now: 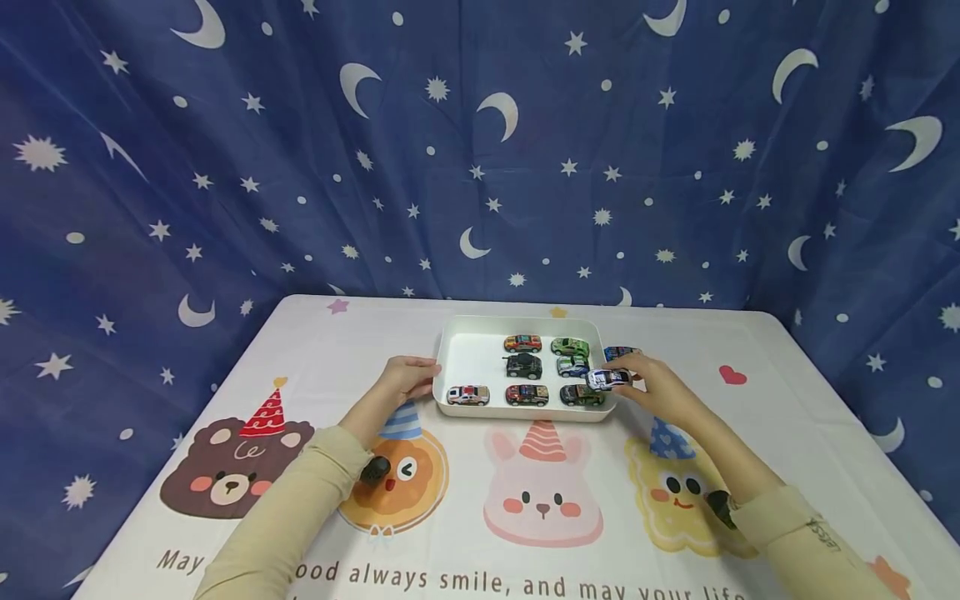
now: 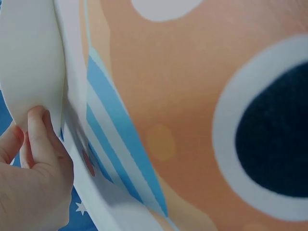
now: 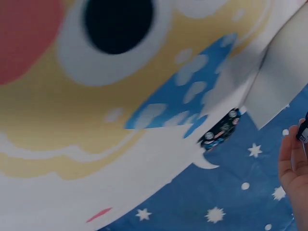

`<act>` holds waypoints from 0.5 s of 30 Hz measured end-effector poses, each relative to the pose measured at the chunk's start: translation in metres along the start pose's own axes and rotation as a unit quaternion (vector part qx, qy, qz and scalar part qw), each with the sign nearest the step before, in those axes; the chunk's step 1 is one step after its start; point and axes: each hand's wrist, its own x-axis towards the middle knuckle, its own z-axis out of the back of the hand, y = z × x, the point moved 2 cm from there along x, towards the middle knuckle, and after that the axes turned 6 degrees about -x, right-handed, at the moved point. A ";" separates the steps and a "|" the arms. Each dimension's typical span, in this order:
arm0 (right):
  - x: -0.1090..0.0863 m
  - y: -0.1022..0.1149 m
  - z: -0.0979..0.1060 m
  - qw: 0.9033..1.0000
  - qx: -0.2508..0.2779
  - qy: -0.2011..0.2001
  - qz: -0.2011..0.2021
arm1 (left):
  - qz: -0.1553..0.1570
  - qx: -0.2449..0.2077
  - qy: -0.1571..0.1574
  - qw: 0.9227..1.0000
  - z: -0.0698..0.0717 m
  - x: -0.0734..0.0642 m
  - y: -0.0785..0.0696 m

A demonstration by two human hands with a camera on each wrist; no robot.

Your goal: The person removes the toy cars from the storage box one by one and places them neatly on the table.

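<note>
A white tray (image 1: 468, 357) holds several small toy cars. My left hand (image 1: 408, 380) grips its left end; in the left wrist view the fingers (image 2: 42, 137) bend against the tray wall (image 2: 33, 53). My right hand (image 1: 660, 385) pinches a white and blue toy car (image 1: 608, 380) above the tray's right side, over a dark green car (image 1: 582, 395). In the right wrist view, that hand (image 3: 294, 163) and its car are cut off by the frame edge. A blue toy car (image 1: 621, 352) stands outside the tray, just beyond the right hand, partly hidden by it.
Inside the tray, the right column also has a green car (image 1: 570, 346) and a white-green-blue car (image 1: 572, 367). The middle column has a red-yellow car (image 1: 522, 343), a black vehicle (image 1: 522, 366) and a dark red car (image 1: 527, 395). A white-red car (image 1: 468, 396) sits front left.
</note>
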 end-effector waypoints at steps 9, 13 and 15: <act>-0.013 -0.022 0.005 0.998 -0.034 0.019 -0.046 | -0.002 -0.001 0.004 1.000 0.000 0.000 0.001; -0.013 -0.030 0.005 0.997 -0.042 0.023 -0.054 | -0.006 0.001 0.007 1.000 0.000 0.000 0.001; -0.013 -0.034 0.004 0.997 -0.045 0.024 -0.057 | -0.007 0.001 0.007 1.000 0.000 -0.001 0.000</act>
